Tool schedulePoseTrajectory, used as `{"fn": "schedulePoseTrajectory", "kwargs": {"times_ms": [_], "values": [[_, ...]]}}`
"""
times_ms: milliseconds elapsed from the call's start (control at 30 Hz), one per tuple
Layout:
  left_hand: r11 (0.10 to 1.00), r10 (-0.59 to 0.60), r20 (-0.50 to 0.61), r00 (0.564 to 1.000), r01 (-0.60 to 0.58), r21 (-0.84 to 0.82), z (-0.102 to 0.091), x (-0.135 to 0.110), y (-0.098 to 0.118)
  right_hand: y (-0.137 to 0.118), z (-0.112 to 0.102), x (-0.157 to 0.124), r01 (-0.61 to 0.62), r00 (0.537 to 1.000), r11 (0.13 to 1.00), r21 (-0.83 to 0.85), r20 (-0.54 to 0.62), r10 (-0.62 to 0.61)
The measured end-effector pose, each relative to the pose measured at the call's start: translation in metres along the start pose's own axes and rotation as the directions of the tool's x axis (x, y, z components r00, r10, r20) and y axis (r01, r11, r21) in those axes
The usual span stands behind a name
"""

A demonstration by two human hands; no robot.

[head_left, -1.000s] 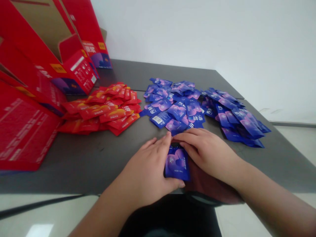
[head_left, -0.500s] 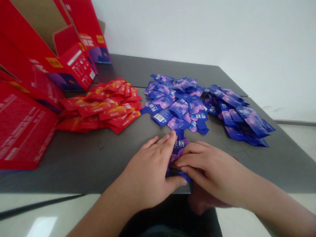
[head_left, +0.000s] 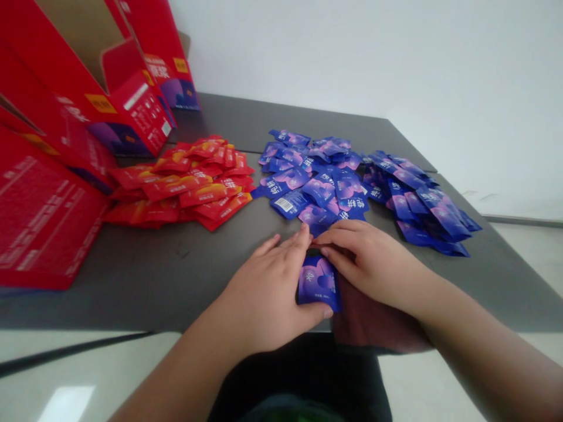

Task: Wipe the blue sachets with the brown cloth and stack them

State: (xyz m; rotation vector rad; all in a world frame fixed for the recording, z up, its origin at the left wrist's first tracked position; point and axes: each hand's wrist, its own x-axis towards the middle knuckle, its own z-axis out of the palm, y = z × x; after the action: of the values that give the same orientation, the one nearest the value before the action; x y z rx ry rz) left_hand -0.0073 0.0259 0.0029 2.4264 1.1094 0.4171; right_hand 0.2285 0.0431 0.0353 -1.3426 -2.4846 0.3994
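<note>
A small stack of blue-purple sachets (head_left: 317, 282) lies near the front edge of the dark grey table (head_left: 176, 275). My left hand (head_left: 268, 293) cups its left side, thumb under the near edge and fingers along the far edge. My right hand (head_left: 373, 264) presses on its right side with the fingers laid together over the top. Just beyond my fingertips lies a spread pile of loose blue sachets (head_left: 321, 176). A second blue pile (head_left: 417, 199) sits to the right.
A heap of red sachets (head_left: 193, 181) lies at centre left. Open red cartons (head_left: 88, 94) stand at the back left, and a flat red carton (head_left: 39, 223) lies at the left edge. A dark red cloth (head_left: 373, 322) lies under my right wrist.
Half a second ago my right hand lay over the stack with a sachet sticking out beyond it. The hand has since moved right and forward, the sachet sits squared on top, and the stack's face shows.
</note>
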Motion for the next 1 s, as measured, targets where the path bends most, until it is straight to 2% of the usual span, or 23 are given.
{"fn": "schedulePoseTrajectory", "kwargs": {"times_ms": [167,267,367,500,600,800,900,1000], "values": [[1.000,-0.005,-0.016,1.000,0.005,-0.006,0.001,0.000,0.001,-0.009,-0.017,-0.015,0.028,0.999,0.993,0.115,-0.036,-0.024],[1.000,-0.003,-0.008,1.000,0.003,-0.018,0.001,0.000,0.000,-0.023,-0.021,-0.027,0.082,0.991,0.974,0.211,0.088,-0.102],[1.000,-0.004,0.008,1.000,0.004,-0.030,0.001,0.000,-0.001,-0.031,-0.016,-0.032,0.089,0.969,0.968,0.234,0.205,-0.138],[0.999,0.000,-0.001,1.000,0.000,-0.036,0.002,0.000,-0.001,-0.028,-0.005,-0.028,0.066,0.972,0.976,0.206,0.210,-0.110],[0.999,-0.003,0.002,1.000,0.003,-0.042,0.001,0.000,0.001,-0.023,-0.001,-0.022,0.058,0.983,0.984,0.171,0.163,-0.086],[0.999,0.003,-0.010,1.000,-0.004,-0.044,0.000,-0.001,-0.001,-0.012,0.004,-0.008,-0.037,0.999,0.999,0.027,0.037,0.036],[1.000,0.021,-0.025,0.999,-0.021,0.000,0.003,-0.003,0.000,-0.003,0.008,-0.006,-0.084,0.990,0.996,-0.015,-0.114,0.081],[0.996,0.085,-0.012,0.996,-0.084,0.034,0.006,-0.006,0.010,0.005,0.010,-0.012,-0.159,0.932,0.986,0.044,-0.322,0.165]]}}
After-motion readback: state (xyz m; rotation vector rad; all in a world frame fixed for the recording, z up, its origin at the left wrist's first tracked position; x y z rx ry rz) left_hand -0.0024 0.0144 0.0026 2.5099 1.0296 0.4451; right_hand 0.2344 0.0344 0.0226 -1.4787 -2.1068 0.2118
